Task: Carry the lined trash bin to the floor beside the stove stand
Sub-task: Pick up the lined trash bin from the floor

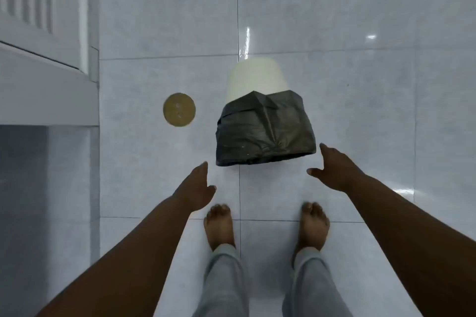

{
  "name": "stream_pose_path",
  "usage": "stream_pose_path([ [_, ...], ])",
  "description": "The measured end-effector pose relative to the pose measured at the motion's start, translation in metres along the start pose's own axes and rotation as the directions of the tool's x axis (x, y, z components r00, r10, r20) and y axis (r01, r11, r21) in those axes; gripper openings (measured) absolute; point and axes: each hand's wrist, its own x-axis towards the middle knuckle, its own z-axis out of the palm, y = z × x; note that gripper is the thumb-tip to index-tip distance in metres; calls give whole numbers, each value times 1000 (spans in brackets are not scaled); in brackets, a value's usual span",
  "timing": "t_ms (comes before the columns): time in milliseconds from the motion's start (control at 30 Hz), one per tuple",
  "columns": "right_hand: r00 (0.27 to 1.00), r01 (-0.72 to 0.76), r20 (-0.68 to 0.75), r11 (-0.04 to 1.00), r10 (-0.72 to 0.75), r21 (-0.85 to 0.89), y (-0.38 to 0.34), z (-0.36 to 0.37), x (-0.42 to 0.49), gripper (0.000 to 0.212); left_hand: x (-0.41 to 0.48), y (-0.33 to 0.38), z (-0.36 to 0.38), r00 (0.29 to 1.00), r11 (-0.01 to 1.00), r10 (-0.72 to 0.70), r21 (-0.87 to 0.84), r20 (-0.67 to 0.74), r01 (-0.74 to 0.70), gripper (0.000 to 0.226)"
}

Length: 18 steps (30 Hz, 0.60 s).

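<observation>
A cream-white trash bin (255,80) stands on the pale tiled floor in front of me, its rim wrapped in a black plastic liner (265,131). My left hand (197,186) hovers just below and left of the liner, fingers apart, holding nothing. To the right of the rim my right hand (334,168) is spread open, a short gap from the bag. Neither hand touches the bin.
A round brass floor drain (179,109) lies left of the bin. A white ledge and louvred door panel (38,33) fill the left side. My bare feet (219,224) stand on the tiles just behind the bin.
</observation>
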Motion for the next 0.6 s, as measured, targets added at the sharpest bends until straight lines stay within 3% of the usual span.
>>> stream_pose_path([
  [200,996,11,-89,961,14,277,1,21,29,45,28,21,15,1000,973,1,-231,-14,-4,75],
  [400,943,166,-325,950,-75,263,-10,-3,7,35,7,38,-5,995,945,-28,-328,-94,-4,56],
  [500,880,195,-472,944,-49,266,-29,-36,-4,39,-11,50,-34,974,915,-19,-396,-224,-73,52],
  [600,847,195,-530,947,-33,253,-50,-70,-8,43,-21,64,-65,954,866,9,-475,-301,-158,56],
])
